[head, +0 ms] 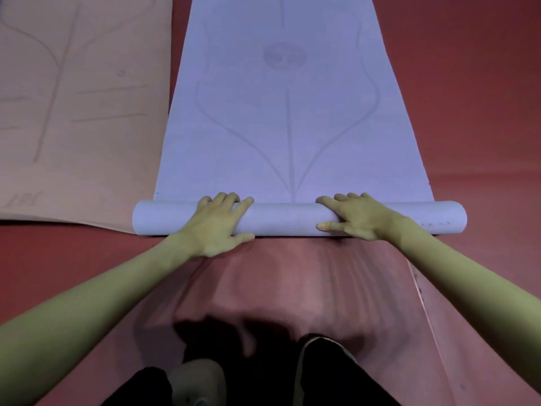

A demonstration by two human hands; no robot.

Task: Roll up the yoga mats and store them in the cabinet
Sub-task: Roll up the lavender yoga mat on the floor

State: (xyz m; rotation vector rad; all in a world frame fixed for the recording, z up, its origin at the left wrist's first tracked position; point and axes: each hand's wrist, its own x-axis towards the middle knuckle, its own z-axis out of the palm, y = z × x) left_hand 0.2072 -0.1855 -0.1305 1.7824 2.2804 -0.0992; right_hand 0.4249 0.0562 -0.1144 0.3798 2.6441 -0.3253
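Rolling the lilac yoga mat (pixel 292 112) away: left hand (pixel 215 227) and right hand (pixel 355 219) curled over the rolled part (pixel 284 219), thumbs beneath, flat length just beyond the fingertips. Best kept tight with even pressure, ends level. Pink mat (pixel 73 98) waiting leftward.

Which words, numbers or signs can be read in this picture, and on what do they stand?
No text reads clearly.
Pink mat: faint marks near its lower left corner, perhaps characters, too blurred to read.
Purple mat: a round emblem and curved guide lines, no legible words.
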